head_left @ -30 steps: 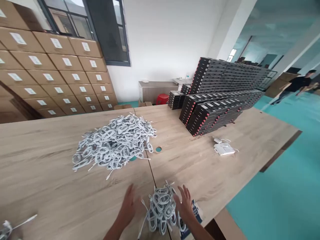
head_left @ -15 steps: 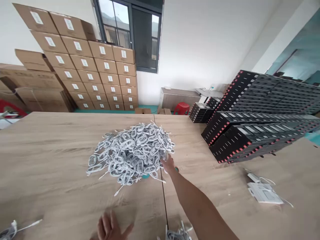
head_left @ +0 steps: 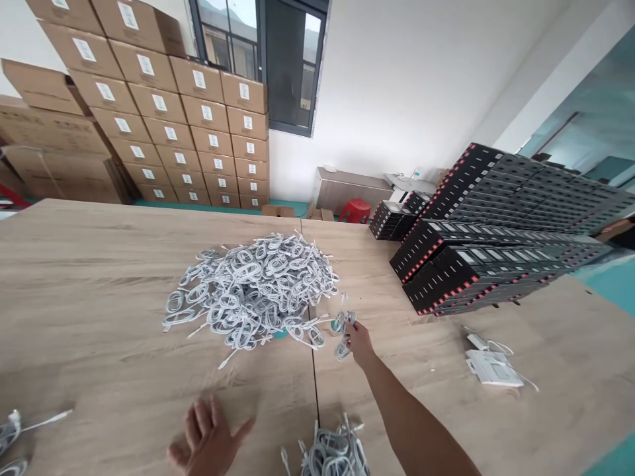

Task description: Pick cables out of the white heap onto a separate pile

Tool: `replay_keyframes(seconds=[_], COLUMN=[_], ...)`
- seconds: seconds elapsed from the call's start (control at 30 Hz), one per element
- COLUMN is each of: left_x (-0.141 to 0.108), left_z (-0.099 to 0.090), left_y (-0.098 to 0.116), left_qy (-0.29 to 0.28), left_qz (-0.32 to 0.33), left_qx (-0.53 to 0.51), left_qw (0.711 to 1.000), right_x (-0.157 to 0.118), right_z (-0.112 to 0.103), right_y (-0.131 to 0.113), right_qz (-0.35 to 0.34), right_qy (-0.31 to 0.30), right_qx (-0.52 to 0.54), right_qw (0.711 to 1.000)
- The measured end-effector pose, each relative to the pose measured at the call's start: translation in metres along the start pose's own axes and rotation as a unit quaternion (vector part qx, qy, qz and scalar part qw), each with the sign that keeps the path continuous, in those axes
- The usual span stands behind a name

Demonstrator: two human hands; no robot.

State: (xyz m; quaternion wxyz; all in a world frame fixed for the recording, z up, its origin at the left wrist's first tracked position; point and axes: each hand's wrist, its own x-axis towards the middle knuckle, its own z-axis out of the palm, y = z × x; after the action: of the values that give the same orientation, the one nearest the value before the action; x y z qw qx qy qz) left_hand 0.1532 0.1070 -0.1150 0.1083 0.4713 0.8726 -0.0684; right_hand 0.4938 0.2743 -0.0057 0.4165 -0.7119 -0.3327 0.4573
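Note:
A broad heap of coiled pale grey cables (head_left: 268, 284) lies at the middle of the wooden table (head_left: 124, 317). Just right of the heap, my right hand (head_left: 358, 338) pinches some coiled cables (head_left: 342, 330), which hang beyond its fingertips. Near the bottom edge my left hand (head_left: 211, 436) is held with fingers spread and nothing in it. A smaller bunch of cables (head_left: 335, 453) sits between my arms at the bottom edge. More cables (head_left: 10, 433) show in the bottom left corner.
Long stacks of black boxes (head_left: 446, 277) stand on the table's right side. In front of them is a white packet (head_left: 493, 368) with a cable. Cardboard cartons (head_left: 163, 109) are piled against the back wall, and a red stool (head_left: 355, 211) stands behind the table.
My right hand has come away from the heap to the right with cables in its fingers. The view has shifted, showing more of the near bunch and of my left hand, which remains spread.

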Motion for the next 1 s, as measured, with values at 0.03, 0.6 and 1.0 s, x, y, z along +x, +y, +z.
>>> replay_keyframes(seconds=[0.03,0.6,1.0], left_x=[0.002,0.010,0.005], left_z=[0.004,0.000,-0.008], left_y=[0.000,0.007,0.007], left_qy=[0.009,0.027,0.003], left_qz=[0.001,0.008,0.017], left_qx=[-0.018,-0.083,-0.068], left_qw=[1.000,0.996,0.998], right_x=[-0.005,-0.028,-0.088], right_z=[-0.011,-0.150,-0.137], right_y=[0.000,0.011,0.026], right_qz=[0.002,0.056,-0.043], right_qy=[0.005,0.111,-0.008], right_qx=[0.022,0.006,-0.058], right_qw=[1.000,0.992,0.997])
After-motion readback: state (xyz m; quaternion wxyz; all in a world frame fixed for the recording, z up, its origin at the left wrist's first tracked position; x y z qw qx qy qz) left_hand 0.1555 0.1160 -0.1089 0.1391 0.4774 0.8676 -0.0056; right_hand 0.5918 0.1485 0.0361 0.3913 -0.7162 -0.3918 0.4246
